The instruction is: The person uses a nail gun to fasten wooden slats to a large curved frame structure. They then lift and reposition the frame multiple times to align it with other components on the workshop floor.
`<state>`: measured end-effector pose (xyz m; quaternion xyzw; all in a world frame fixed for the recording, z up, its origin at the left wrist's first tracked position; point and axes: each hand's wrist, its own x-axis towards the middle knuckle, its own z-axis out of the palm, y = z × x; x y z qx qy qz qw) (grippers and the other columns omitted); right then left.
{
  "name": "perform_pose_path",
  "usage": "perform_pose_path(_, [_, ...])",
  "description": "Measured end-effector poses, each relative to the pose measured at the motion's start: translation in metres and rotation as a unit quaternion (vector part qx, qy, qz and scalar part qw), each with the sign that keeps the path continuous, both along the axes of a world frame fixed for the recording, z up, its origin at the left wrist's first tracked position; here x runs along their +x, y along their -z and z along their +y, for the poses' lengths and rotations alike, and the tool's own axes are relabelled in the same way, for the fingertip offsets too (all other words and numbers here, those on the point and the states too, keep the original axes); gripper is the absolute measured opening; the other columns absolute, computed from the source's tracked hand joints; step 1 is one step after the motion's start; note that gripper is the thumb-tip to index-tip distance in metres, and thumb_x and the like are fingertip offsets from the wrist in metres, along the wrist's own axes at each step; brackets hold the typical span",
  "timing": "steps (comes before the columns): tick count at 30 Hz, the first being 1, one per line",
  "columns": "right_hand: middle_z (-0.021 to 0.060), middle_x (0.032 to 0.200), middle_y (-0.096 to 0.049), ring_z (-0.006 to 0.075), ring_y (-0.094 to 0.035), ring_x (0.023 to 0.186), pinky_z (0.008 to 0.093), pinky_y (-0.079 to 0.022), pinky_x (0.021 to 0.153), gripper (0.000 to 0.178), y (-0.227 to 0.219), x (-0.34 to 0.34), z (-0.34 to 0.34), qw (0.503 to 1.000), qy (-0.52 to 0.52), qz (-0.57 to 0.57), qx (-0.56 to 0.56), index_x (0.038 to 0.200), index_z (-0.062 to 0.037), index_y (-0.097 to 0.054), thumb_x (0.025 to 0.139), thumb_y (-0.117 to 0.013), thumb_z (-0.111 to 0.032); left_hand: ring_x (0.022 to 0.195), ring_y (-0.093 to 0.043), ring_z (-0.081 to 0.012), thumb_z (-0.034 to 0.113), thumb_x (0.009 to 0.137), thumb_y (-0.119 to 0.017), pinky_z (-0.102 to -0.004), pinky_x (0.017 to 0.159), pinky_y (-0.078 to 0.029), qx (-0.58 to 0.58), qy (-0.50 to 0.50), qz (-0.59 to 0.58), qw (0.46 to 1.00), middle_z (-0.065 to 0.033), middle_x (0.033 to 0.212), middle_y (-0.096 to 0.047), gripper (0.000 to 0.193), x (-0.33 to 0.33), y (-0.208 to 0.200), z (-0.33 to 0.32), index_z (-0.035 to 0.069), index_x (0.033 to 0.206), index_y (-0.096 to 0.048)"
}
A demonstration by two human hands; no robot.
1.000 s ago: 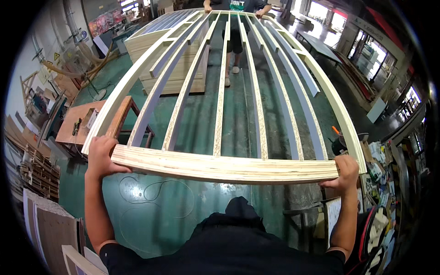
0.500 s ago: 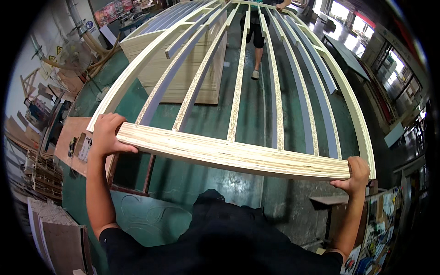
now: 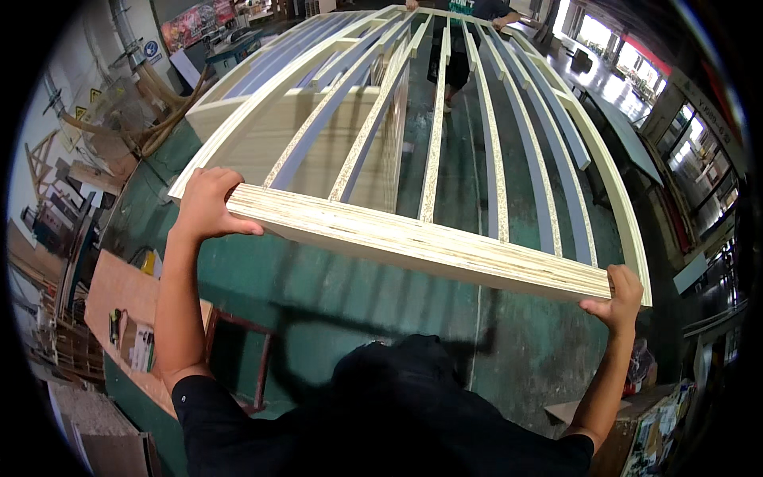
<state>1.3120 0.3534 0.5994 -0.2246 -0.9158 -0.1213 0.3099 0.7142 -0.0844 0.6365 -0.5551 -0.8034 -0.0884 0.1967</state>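
A long frame of pale layered plywood is held up in front of me, its near end rail (image 3: 429, 242) running across the view. Several narrow slats (image 3: 431, 171) of speckled chipboard with grey sides run away from that rail. My left hand (image 3: 208, 205) grips the rail's left end, thumb on its near side and fingers over the top. At the right end, my right hand (image 3: 621, 298) is closed round the corner the same way. A co-worker stands at the far end with a hand (image 3: 505, 20) on the frame.
Under the frame's left side stands a pile of similar pale frames (image 3: 238, 119). A brown board (image 3: 119, 290) with small tools lies low at left, beside a reddish metal stand (image 3: 265, 366). A grey-topped table (image 3: 624, 135) is at right. A machine with hoses (image 3: 131, 107) stands back left.
I have come forward with the frame, so the pile now shows larger and nearer beneath it. The rail's left end sits higher and further right in view. Both hands keep their grip.
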Motion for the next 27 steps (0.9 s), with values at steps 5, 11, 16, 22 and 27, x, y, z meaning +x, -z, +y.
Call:
perform_pose_path(5, [0.0117,0.075,-0.055,0.0320,-0.058,0.065,0.0438,-0.044,0.060,0.097,0.009,-0.088,0.079,1.000,-0.001,-0.001,0.008,0.090,-0.0004,-0.063,0.063,-0.066,-0.094,0.086,-0.065,-0.0337,0.080,0.047,-0.084,-0.0418,0.083,-0.045,0.027,0.017,-0.010,0.999,-0.0102,0.083,-0.066,0.086,-0.091,0.011,0.077,0.006,0.088,-0.068])
perform_pose_path(11, [0.0137,0.075,-0.052,0.0318,-0.055,0.066,0.0431,-0.042,0.059,0.098,0.016,-0.181,0.179,0.999,-0.039,-0.015,0.035,0.094,0.0023,-0.061,0.069,-0.064,-0.093,0.086,-0.064,-0.0342,0.080,0.047,-0.084,-0.0424,0.083,-0.044,0.019,0.000,-0.011,1.000,-0.0097,0.083,-0.065,0.086,-0.177,0.016,0.163,0.006,0.088,-0.068])
perform_pose_path(16, [0.0138,0.076,-0.052,0.0323,-0.054,0.066,0.0438,-0.040,0.059,0.099,0.016,-0.246,0.237,0.997,-0.037,-0.038,0.055,0.097,0.0026,-0.061,0.069,-0.064,-0.093,0.086,-0.064,-0.0335,0.082,0.046,-0.082,-0.0422,0.085,-0.044,0.009,-0.007,-0.018,1.000,-0.0100,0.083,-0.065,0.089,-0.235,0.012,0.214,0.006,0.089,-0.068])
perform_pose_path(22, [0.0135,0.076,-0.049,0.0320,-0.052,0.066,0.0438,-0.038,0.058,0.099,0.003,-0.331,0.281,0.997,-0.053,-0.037,0.041,0.097,0.0029,-0.061,0.069,-0.064,-0.093,0.084,-0.065,-0.0347,0.083,0.045,-0.082,-0.0420,0.086,-0.045,0.003,-0.016,-0.017,1.000,-0.0104,0.082,-0.066,0.091,-0.307,0.004,0.245,0.006,0.091,-0.069])
perform_pose_path(27, [0.0139,0.076,-0.051,0.0324,-0.053,0.066,0.0443,-0.039,0.059,0.100,0.009,-0.405,0.292,0.997,-0.053,-0.048,0.040,0.095,0.0032,-0.062,0.068,-0.063,-0.093,0.086,-0.066,-0.0324,0.080,0.049,-0.083,-0.0415,0.086,-0.044,0.011,-0.021,-0.030,0.999,-0.0095,0.085,-0.068,0.087,-0.370,0.016,0.242,0.005,0.091,-0.070])
